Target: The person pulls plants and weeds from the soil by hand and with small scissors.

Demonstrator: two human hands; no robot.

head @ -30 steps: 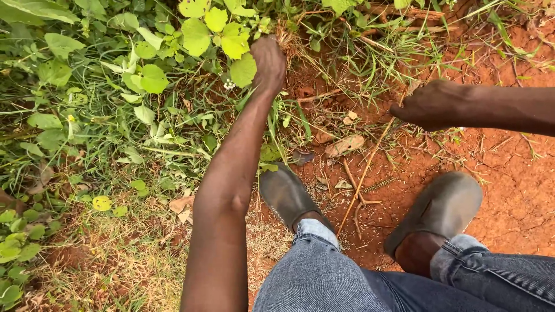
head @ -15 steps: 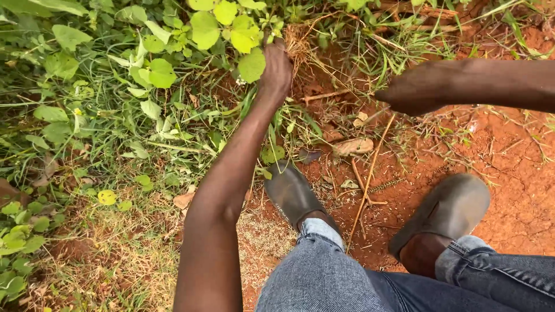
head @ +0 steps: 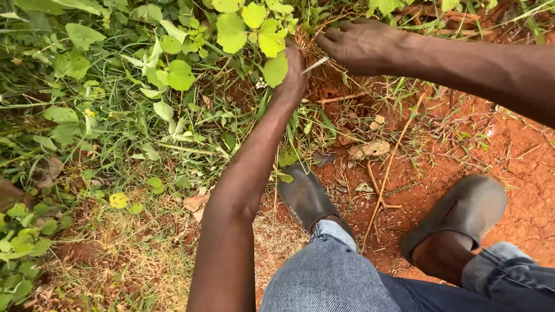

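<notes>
Matt dark shoe (head: 306,193), perhaps rubber, dry fibrous grass tuft (head: 302,41), crumbly red soil (head: 509,150)

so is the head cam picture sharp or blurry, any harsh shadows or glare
Head view: mostly sharp, with soft, even daylight and no hard shadows or glare. The leaves and red soil are crisp. The right hand looks slightly soft, the left hand clearer at the dry grass clump. The jeans at the bottom edge read clearly.

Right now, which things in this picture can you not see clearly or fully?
- Head view: what the left hand grips; its fingers sink into the dry grass tuft and green leaves cover them.
- Right hand: the thin pale stalk is too small to identify.
- Right shoe: its heel is hidden by the jeans cuff.
</notes>
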